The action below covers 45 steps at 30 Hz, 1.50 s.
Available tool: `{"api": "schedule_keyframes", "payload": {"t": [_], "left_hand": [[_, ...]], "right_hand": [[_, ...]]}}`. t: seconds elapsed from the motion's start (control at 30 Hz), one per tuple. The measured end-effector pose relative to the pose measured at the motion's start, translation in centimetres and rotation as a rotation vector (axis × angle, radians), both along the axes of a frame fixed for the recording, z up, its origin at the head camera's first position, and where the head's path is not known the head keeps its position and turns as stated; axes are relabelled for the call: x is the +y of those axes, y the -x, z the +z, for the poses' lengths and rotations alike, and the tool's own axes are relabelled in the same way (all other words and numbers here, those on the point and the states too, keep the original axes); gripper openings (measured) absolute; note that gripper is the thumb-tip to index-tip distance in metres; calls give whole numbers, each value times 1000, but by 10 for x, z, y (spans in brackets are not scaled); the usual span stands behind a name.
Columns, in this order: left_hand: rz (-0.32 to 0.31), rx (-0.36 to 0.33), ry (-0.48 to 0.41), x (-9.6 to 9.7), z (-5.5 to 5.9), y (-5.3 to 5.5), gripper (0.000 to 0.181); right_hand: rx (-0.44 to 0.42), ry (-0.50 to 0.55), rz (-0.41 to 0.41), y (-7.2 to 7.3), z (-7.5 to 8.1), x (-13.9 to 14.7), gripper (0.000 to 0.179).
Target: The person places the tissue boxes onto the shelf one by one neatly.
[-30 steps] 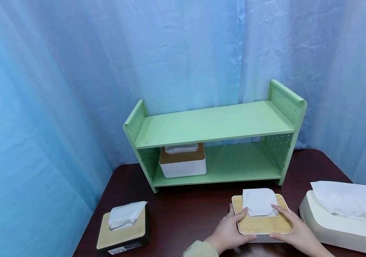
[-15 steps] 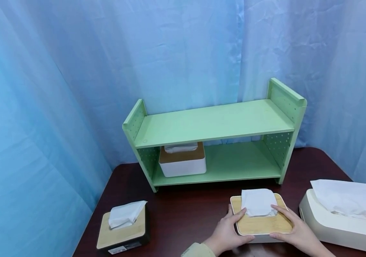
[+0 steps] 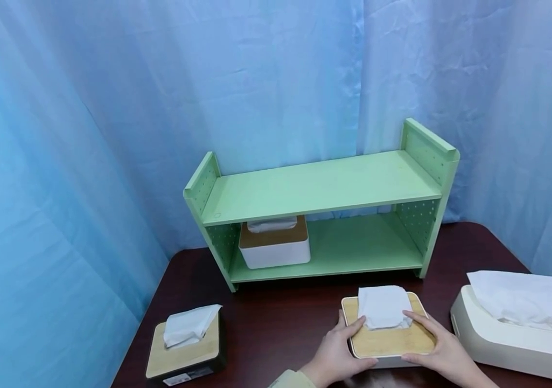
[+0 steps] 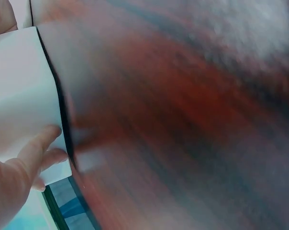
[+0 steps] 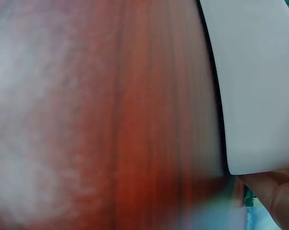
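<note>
white box (image 3: 276, 253) is already in green rack (image 3: 324, 186); light-lidded box (image 3: 392, 344) is in front, unracked, left hand (image 3: 336, 350) and right hand (image 3: 442, 350) clamping its sides; dark box (image 3: 186, 353) and cream box (image 3: 508, 342) also off-rack

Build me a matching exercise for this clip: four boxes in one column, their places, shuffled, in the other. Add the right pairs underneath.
Boxes
1. dark box
2. brown-lidded white box
3. light-lidded white box
4. cream box

Places
A. on the lower shelf, towards its left end
B. on the table, right of the right hand
C. on the table, left of the left hand
D. gripped by the left hand and the right hand

Pairs
1-C, 2-A, 3-D, 4-B
</note>
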<state>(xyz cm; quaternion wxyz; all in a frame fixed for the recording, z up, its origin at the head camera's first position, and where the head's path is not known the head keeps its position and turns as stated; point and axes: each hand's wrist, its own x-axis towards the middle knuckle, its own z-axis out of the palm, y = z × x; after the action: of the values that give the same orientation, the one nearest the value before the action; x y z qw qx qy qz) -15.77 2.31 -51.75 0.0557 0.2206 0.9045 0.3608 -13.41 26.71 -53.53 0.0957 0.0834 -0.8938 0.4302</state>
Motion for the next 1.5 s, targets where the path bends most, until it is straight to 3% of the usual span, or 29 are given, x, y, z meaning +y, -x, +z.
{"api": "schedule_keyframes", "payload": {"t": [0.1,0.23,0.43,0.6,0.8,0.97,1.2,1.5], "left_hand": [[-13,24,-13,-1,3,2,77],[-32,77,-25,-6,8,6,77],[-59,145,-40,-14,18,23,78],[-69,125,-114,-14,30,44,79],[-38,57,-115,-16,37,62,80],[-25,35,-89,-20,36,68,82],[4,71,-84,-20,33,73,81],[27,76,-29,-19,43,83,78]], "right_hand": [[62,-15,-5,1,1,0,78],[68,-20,-24,4,8,-5,80],[100,18,-47,17,23,-15,84],[85,2,-66,37,39,-20,88],[61,3,-61,56,45,-24,89],[57,-28,-50,66,42,-27,89],[87,-39,-21,76,41,-28,88],[22,-52,-34,87,45,-26,85]]}}
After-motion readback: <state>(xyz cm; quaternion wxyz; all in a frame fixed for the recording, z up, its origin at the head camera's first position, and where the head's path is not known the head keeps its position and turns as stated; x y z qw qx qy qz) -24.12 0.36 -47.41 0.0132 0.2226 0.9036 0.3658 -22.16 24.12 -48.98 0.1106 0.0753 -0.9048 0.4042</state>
